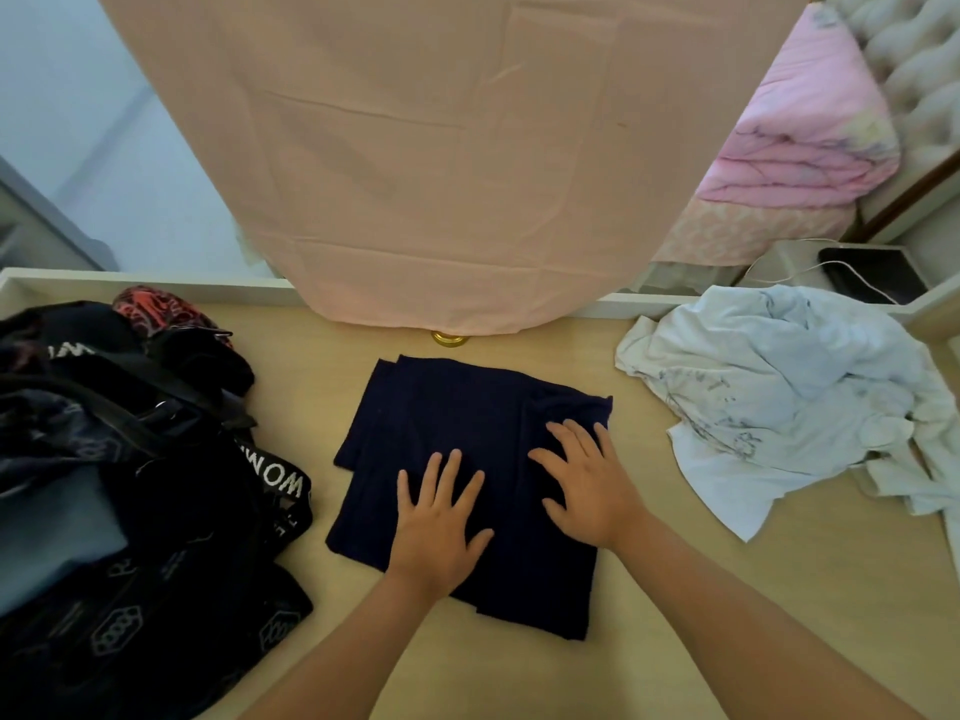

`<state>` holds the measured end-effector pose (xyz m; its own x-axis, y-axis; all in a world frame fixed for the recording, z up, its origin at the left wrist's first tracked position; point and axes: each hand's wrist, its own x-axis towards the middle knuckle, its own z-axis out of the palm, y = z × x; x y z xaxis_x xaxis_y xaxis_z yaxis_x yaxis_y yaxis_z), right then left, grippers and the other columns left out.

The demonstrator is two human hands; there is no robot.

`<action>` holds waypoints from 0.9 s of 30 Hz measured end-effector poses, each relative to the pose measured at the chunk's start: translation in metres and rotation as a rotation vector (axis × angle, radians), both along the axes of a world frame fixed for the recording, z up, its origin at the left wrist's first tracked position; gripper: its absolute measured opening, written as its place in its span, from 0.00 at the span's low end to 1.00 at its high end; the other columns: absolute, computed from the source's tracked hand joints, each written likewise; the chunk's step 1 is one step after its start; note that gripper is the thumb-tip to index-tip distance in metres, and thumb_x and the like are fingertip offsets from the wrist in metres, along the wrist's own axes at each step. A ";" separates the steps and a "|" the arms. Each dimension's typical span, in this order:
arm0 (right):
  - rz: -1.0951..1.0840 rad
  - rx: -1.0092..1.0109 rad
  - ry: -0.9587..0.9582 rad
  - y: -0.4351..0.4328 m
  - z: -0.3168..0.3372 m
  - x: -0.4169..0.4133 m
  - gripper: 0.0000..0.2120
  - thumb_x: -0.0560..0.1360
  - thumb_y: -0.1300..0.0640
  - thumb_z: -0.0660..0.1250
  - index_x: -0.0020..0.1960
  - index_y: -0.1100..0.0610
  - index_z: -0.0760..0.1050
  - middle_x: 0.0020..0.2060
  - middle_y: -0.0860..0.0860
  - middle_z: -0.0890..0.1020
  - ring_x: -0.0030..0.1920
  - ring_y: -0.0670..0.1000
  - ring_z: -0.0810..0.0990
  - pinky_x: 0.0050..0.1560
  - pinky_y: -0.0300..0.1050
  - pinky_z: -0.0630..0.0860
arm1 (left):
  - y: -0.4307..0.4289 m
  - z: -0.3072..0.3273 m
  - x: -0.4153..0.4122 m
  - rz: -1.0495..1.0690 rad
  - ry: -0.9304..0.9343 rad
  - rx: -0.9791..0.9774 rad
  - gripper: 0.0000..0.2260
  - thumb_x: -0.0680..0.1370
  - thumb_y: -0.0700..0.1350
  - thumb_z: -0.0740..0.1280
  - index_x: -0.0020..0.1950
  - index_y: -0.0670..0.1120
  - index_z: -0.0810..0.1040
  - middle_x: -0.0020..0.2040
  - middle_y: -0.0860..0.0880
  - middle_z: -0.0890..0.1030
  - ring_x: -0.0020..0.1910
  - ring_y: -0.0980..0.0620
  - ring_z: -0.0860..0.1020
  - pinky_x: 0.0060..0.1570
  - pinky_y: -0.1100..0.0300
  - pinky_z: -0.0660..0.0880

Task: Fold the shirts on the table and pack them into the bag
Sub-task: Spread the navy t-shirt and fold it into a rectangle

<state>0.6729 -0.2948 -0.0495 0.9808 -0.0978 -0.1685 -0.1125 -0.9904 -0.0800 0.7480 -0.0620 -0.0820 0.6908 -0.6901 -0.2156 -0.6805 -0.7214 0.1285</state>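
Observation:
A dark navy shirt point(447, 418) lies folded into a rough rectangle in the middle of the wooden table point(727, 589). My left hand point(439, 522) presses flat on its near left part, fingers spread. My right hand point(587, 483) presses flat on its right side, fingers straight. A crumpled pale blue-white shirt point(789, 397) with faded print lies unfolded at the right. The black bag point(130, 511) with white lettering on its strap sits open at the left, with bluish folded cloth inside.
A pink cloth point(441, 148) hangs over the table's far edge, with a small gold knob point(449, 338) under its hem. A red patterned item point(156, 309) sits behind the bag. A dark device with a white cable point(872, 275) lies beyond the far right.

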 end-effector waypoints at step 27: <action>-0.416 0.134 0.064 0.054 0.011 -0.021 0.07 0.80 0.51 0.63 0.46 0.48 0.66 0.43 0.45 0.75 0.43 0.50 0.75 0.44 0.47 0.69 | 0.112 0.011 0.019 0.110 0.051 -0.199 0.18 0.74 0.54 0.72 0.62 0.54 0.75 0.55 0.53 0.74 0.54 0.51 0.73 0.52 0.55 0.76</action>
<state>0.6517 -0.2409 -0.0385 0.8500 -0.4551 -0.2653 -0.5080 -0.8413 -0.1848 0.7669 0.0503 -0.0705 0.7559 -0.6437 -0.1190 -0.5884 -0.7478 0.3076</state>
